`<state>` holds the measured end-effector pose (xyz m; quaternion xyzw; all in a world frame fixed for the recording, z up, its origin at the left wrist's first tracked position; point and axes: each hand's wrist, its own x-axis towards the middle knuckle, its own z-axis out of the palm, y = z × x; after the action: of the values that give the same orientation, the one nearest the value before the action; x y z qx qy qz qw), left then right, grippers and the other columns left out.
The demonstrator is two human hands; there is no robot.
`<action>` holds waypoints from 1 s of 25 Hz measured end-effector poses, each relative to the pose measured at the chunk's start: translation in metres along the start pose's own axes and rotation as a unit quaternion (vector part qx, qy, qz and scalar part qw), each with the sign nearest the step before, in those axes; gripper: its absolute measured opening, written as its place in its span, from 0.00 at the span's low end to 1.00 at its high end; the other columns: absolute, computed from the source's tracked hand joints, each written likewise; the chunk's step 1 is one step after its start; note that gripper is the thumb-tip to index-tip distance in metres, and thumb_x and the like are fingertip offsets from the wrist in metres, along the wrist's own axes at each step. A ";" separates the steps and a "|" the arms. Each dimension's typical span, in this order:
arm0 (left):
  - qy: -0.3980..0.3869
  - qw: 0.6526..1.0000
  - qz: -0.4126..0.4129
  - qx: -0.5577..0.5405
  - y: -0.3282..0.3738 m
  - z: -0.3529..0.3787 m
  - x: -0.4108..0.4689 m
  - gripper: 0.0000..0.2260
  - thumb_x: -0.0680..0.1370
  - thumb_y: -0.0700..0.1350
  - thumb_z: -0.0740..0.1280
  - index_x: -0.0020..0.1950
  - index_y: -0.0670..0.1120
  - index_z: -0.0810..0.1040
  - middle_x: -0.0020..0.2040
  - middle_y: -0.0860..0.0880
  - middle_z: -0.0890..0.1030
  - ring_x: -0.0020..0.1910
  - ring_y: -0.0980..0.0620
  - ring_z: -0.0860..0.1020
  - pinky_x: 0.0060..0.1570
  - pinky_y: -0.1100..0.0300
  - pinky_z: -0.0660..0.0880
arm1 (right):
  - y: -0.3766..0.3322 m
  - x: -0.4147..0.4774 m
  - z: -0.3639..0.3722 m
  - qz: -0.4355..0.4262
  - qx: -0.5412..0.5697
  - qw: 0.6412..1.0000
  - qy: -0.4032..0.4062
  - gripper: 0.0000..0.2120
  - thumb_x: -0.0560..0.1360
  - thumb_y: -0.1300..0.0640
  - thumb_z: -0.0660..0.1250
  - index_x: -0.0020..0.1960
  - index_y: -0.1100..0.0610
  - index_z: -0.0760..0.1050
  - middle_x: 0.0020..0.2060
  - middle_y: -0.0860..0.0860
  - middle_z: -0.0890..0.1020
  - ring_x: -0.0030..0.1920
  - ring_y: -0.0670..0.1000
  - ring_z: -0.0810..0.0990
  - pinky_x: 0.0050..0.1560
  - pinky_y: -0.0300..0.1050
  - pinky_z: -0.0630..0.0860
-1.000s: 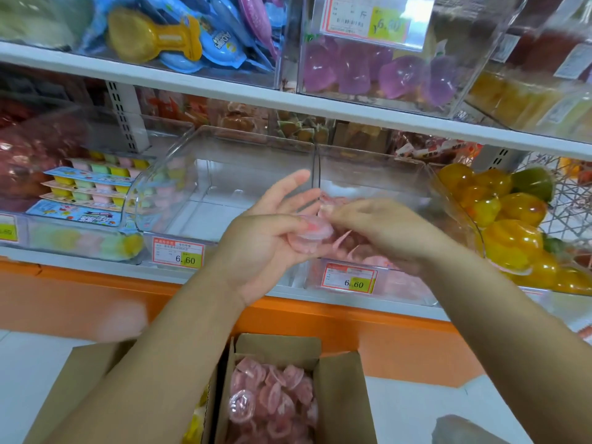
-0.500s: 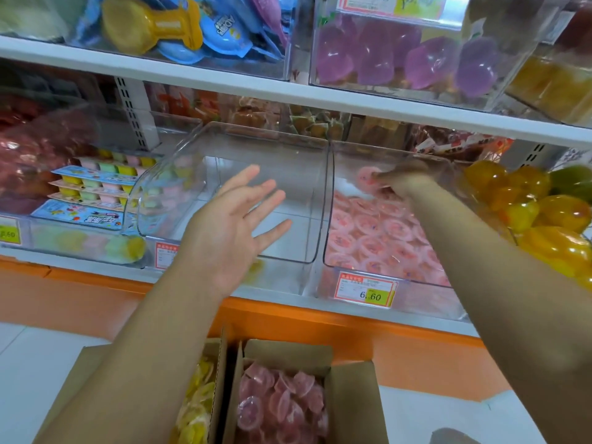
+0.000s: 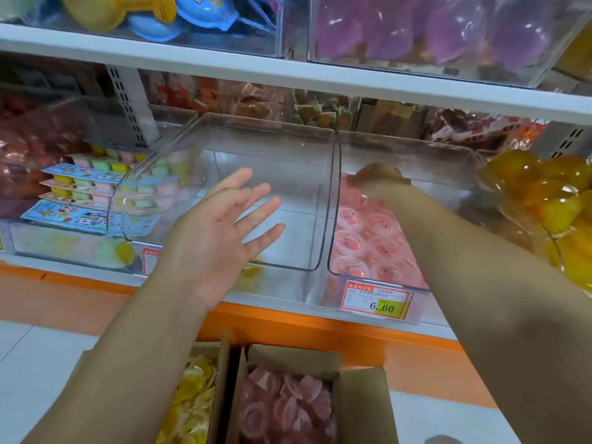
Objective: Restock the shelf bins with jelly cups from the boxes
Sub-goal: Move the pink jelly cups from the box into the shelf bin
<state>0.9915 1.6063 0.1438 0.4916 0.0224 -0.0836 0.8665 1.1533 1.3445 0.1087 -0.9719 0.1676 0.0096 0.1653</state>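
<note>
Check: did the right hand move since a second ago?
Yes. The right hand went from mid-front, beside the left hand, back into the pink-cup bin.

Left hand [image 3: 217,232] and right hand [image 3: 378,179]: both bare, no gloves. No rings, watch or bands visible on fingers or wrists. Both forearms bare to the frame edge; no sleeve in view.

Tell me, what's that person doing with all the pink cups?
A person is filling shelf bins with jelly cups. The right hand reaches deep into the clear bin on the right, at the back of the pink cups lying there; whether it holds one is hidden. The left hand hovers open and empty in front of the empty middle bin. Below, open boxes hold more pink cups and yellow cups.
</note>
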 end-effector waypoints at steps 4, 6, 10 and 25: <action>-0.005 1.000 0.000 0.010 0.001 0.003 -0.006 0.16 0.81 0.41 0.61 0.68 0.51 0.74 0.62 0.49 0.82 0.58 0.49 0.82 0.57 0.48 0.79 | -0.002 -0.024 0.002 -0.050 -0.048 0.997 -0.038 0.20 0.81 0.49 0.51 0.72 0.47 0.61 0.68 0.58 0.67 0.70 0.62 0.59 0.67 0.57 0.60; -0.006 1.000 0.001 0.012 0.002 0.004 -0.010 0.15 0.81 0.41 0.61 0.68 0.52 0.74 0.62 0.49 0.82 0.58 0.49 0.83 0.57 0.48 0.79 | 0.001 -0.034 0.009 -0.073 -0.076 0.991 -0.077 0.23 0.82 0.48 0.45 0.76 0.42 0.50 0.75 0.57 0.58 0.75 0.64 0.50 0.71 0.66 0.48; -0.003 1.000 0.004 0.012 0.006 0.004 -0.015 0.16 0.81 0.41 0.61 0.68 0.52 0.74 0.62 0.49 0.82 0.59 0.49 0.82 0.56 0.48 0.79 | 0.003 -0.041 0.019 -0.070 -0.074 0.989 -0.104 0.27 0.80 0.37 0.37 0.77 0.40 0.41 0.79 0.53 0.47 0.78 0.59 0.42 0.72 0.67 0.36; -0.040 0.997 -0.055 0.048 -0.002 -0.006 -0.037 0.12 0.82 0.43 0.60 0.64 0.49 0.77 0.59 0.48 0.84 0.56 0.49 0.83 0.53 0.50 0.78 | 0.022 -0.094 -0.059 -0.037 0.418 0.900 0.119 0.17 0.82 0.52 0.52 0.64 0.56 0.73 0.60 0.55 0.79 0.55 0.51 0.80 0.58 0.46 0.74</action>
<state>0.9551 1.6149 0.1434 0.5265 0.0110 -0.1516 0.8365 1.0553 1.3367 0.1642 -0.8124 0.1389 -0.1832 0.5358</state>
